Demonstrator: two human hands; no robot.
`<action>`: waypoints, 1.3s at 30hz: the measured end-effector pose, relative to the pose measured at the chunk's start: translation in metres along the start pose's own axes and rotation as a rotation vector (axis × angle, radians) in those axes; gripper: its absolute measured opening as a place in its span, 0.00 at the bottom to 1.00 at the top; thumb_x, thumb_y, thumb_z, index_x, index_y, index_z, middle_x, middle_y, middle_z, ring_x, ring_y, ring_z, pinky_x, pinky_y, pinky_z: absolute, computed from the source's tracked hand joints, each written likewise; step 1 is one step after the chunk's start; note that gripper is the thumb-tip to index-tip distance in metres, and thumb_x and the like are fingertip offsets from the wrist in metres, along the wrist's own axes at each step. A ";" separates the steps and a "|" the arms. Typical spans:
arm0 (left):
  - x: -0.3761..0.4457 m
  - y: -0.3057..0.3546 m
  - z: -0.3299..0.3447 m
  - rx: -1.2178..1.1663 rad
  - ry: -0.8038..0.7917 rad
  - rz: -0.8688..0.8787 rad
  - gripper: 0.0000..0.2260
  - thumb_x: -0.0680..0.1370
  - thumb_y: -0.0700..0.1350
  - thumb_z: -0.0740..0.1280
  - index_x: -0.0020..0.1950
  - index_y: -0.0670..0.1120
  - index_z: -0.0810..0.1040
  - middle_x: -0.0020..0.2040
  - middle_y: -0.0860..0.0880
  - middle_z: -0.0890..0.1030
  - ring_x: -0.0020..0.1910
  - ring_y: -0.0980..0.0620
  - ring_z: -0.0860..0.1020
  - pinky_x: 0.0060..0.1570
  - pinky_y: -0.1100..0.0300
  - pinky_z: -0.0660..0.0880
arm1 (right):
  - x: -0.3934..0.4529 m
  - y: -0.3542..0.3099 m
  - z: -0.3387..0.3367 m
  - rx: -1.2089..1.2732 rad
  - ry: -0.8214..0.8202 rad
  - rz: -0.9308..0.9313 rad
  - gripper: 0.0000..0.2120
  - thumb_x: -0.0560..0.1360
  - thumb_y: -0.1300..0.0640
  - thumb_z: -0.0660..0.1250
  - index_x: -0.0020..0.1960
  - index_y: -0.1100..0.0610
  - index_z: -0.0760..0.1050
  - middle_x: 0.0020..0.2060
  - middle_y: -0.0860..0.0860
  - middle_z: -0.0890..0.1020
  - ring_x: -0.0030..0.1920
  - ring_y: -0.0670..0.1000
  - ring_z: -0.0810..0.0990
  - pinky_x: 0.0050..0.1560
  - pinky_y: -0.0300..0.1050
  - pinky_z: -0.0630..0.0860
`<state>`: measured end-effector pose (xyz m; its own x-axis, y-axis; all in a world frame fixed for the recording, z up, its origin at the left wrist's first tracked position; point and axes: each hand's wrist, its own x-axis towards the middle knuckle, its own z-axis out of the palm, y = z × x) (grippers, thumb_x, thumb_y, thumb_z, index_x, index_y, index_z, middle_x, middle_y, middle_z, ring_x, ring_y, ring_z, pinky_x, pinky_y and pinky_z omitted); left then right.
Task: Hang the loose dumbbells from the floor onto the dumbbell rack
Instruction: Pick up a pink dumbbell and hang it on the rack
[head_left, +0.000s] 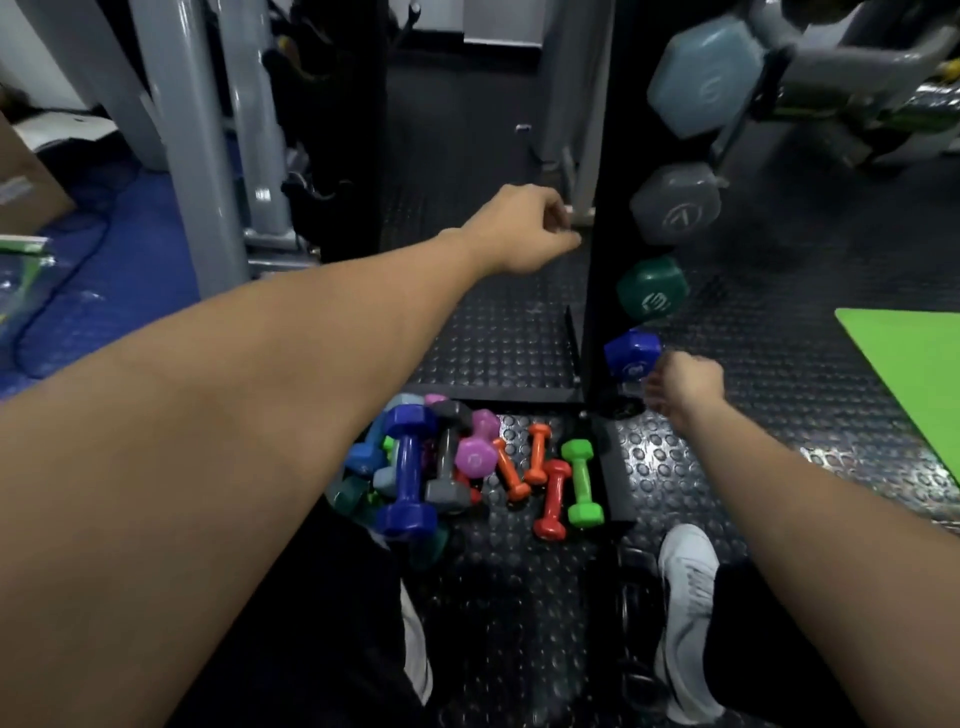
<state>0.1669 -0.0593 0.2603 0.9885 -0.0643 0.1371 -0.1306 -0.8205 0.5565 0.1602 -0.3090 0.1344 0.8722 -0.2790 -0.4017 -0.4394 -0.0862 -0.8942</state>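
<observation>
The black dumbbell rack (597, 208) stands upright ahead of me. On its right side hang a light blue (701, 73), a grey (675, 202), a green (652, 288) and a small blue dumbbell (631, 353). My left hand (524, 228) is closed around a grey peg on the rack's left side. My right hand (685, 384), blurred with curled fingers, touches the small blue dumbbell's lower right; its grip is unclear. On the floor lies a pile: a blue dumbbell (408, 467), a grey one (447, 457), a pink one (478, 452), orange ones (537, 452), a red one (553, 499) and a green one (582, 483).
A bright green mat (909, 374) lies at the right. Grey machine posts (197, 156) and a blue mat (104, 286) fill the left, with a cardboard box (26, 182) behind. My white shoe (685, 597) rests on the studded black floor near the rack's base.
</observation>
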 end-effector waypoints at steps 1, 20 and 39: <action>-0.001 -0.008 0.006 0.004 -0.037 -0.022 0.15 0.76 0.58 0.70 0.56 0.50 0.81 0.49 0.54 0.82 0.48 0.55 0.80 0.50 0.59 0.78 | 0.000 0.016 0.007 -0.013 -0.037 0.037 0.09 0.76 0.66 0.59 0.38 0.58 0.69 0.30 0.55 0.71 0.24 0.51 0.69 0.25 0.36 0.63; -0.016 -0.140 0.137 0.001 -0.312 -0.255 0.10 0.77 0.52 0.70 0.55 0.48 0.82 0.42 0.58 0.78 0.44 0.57 0.78 0.39 0.68 0.69 | 0.017 0.193 0.103 -0.179 -0.327 0.412 0.10 0.78 0.57 0.64 0.55 0.61 0.78 0.39 0.55 0.80 0.29 0.51 0.78 0.30 0.43 0.76; -0.053 -0.206 0.172 0.105 -0.434 -0.432 0.11 0.79 0.48 0.68 0.58 0.47 0.81 0.53 0.47 0.83 0.50 0.49 0.79 0.50 0.60 0.73 | -0.013 0.223 0.134 -0.161 -0.439 0.512 0.07 0.79 0.56 0.63 0.44 0.59 0.76 0.32 0.54 0.76 0.26 0.50 0.74 0.28 0.40 0.71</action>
<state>0.1541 0.0157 -0.0023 0.8942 0.0794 -0.4406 0.2751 -0.8739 0.4008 0.0794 -0.1964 -0.0862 0.5381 0.0876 -0.8383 -0.8155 -0.1972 -0.5441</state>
